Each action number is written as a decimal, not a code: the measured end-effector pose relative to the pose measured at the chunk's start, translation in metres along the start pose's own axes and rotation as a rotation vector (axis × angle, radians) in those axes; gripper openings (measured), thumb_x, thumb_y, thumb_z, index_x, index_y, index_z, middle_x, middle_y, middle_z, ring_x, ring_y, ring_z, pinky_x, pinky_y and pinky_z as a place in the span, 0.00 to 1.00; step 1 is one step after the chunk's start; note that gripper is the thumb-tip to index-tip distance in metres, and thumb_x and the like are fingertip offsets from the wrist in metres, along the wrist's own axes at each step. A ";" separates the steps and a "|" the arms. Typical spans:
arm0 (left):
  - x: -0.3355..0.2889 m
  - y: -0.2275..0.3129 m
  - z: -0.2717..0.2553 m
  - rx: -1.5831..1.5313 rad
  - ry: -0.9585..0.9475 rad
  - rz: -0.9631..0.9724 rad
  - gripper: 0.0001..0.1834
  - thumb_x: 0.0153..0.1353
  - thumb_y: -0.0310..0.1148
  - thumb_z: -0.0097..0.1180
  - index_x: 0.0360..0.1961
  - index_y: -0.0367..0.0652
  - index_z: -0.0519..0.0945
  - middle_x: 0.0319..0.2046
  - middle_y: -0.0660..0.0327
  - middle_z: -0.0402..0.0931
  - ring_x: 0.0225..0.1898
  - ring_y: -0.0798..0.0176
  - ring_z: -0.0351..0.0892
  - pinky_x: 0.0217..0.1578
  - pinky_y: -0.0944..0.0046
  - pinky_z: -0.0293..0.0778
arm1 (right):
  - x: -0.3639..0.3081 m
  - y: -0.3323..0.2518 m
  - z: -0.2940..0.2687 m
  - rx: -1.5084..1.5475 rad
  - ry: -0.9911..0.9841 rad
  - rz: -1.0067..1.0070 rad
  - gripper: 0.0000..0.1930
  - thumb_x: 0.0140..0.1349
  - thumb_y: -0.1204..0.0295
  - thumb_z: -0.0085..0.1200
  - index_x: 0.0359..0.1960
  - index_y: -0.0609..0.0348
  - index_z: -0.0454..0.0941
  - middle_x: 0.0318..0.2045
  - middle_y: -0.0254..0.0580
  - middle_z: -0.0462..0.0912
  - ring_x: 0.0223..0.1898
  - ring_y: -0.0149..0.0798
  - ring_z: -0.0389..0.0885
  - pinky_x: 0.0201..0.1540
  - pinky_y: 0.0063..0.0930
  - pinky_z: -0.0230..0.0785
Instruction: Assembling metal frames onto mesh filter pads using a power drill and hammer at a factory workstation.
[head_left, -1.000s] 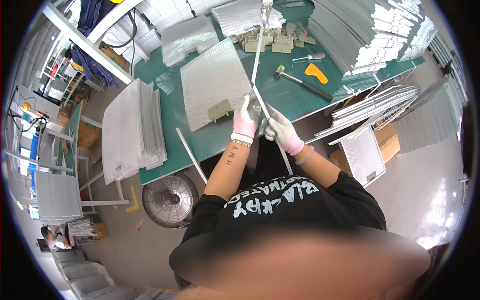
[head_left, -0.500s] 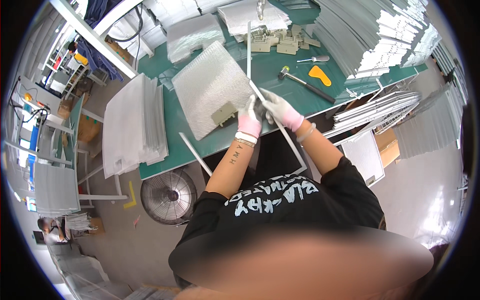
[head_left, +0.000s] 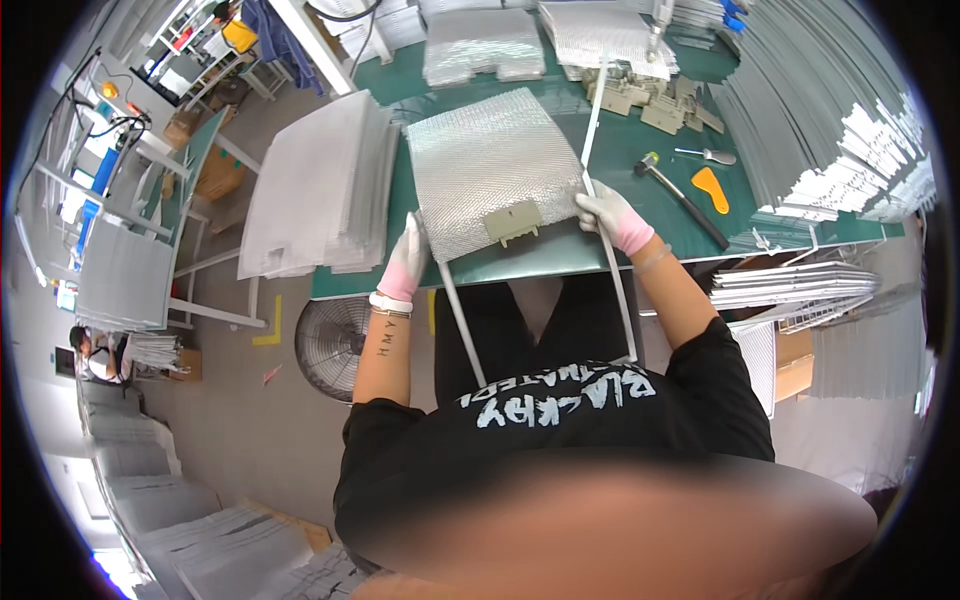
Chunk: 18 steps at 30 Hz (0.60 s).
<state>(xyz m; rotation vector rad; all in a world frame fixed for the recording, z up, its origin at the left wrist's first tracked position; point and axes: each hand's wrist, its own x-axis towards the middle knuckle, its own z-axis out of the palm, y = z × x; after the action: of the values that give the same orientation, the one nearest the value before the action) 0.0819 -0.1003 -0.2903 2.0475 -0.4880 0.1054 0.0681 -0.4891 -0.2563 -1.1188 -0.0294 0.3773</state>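
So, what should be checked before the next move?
1. Right hand on the right white strip: ok, closed around it.
2. Left hand gripping: cannot tell; it is at the left edge of the silver mesh panel, its hold hidden.
3. Beige part on the panel: ok, lying by the near edge.
4. Right white strip wholly over the green table: not ok, it reaches past the near edge.
5. Hammer clear of the panel: ok, lying apart to the right.
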 end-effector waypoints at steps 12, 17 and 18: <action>-0.009 0.160 0.018 -0.700 0.024 -0.202 0.38 0.59 0.16 0.53 0.69 0.29 0.51 0.64 0.50 0.63 0.64 0.62 0.65 0.62 0.63 0.63 | -0.083 -0.007 0.007 -0.110 0.207 -0.308 0.15 0.68 0.71 0.49 0.53 0.63 0.67 0.33 0.32 0.72 0.30 0.26 0.70 0.36 0.25 0.70; -0.027 0.191 0.021 -0.248 0.210 0.250 0.37 0.62 0.18 0.45 0.70 0.28 0.44 0.68 0.47 0.54 0.67 0.60 0.57 0.64 0.61 0.54 | -0.104 -0.009 0.021 -0.155 0.283 -0.400 0.21 0.67 0.73 0.48 0.60 0.66 0.63 0.46 0.37 0.75 0.41 0.28 0.73 0.48 0.26 0.69; -0.029 0.192 0.017 -0.054 0.256 0.327 0.37 0.62 0.18 0.47 0.70 0.28 0.46 0.64 0.49 0.62 0.61 0.62 0.67 0.59 0.66 0.63 | -0.108 -0.012 0.023 -0.244 0.346 -0.433 0.23 0.67 0.74 0.48 0.63 0.67 0.61 0.51 0.39 0.75 0.47 0.29 0.74 0.54 0.26 0.67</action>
<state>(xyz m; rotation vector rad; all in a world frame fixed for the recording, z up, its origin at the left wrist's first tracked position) -0.0204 -0.1890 -0.1506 1.8533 -0.6520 0.5380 -0.0341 -0.5072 -0.2174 -1.3681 -0.0117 -0.2147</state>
